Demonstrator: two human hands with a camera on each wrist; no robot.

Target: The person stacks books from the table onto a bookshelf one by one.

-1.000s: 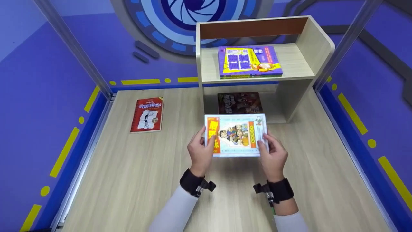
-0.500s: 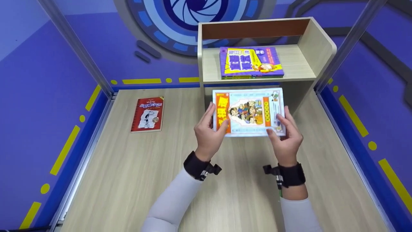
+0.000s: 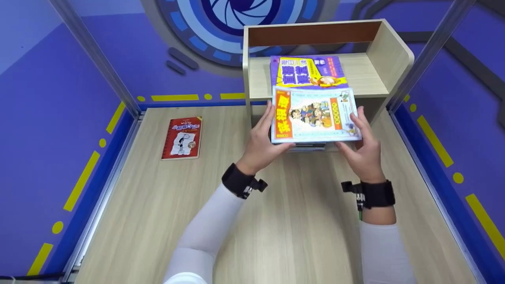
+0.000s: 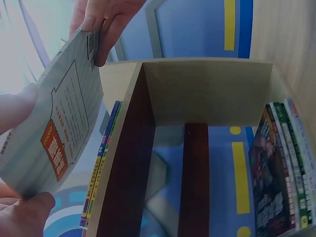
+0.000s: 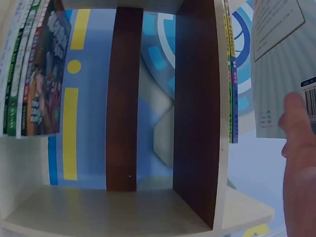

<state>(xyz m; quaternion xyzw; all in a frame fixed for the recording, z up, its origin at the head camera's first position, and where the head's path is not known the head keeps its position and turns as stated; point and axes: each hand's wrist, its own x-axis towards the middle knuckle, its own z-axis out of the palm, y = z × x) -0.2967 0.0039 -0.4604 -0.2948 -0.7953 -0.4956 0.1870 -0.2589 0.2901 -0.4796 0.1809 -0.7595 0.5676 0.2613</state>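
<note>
A white comic book (image 3: 311,132) with an orange title band and a cartoon crowd on its cover is held level in the air at the shelf front. My left hand (image 3: 261,142) grips its left edge, while my right hand (image 3: 366,152) holds the right edge, fingers underneath. In the head view it overlaps the front of the purple and yellow books (image 3: 290,73) stacked on the upper shelf. The left wrist view shows its pale back cover (image 4: 69,118) above the shelf board.
A small wooden bookshelf (image 3: 390,59) stands at the back right. Several books (image 5: 37,74) are stacked in its lower compartment, partly hidden in the head view. A red book (image 3: 182,138) lies on the table (image 3: 189,205) at left. Blue panels enclose the sides.
Both hands have carried the white comic book forward, up and slightly right, from before the lower compartment to the height of the upper shelf. The red book stays put.
</note>
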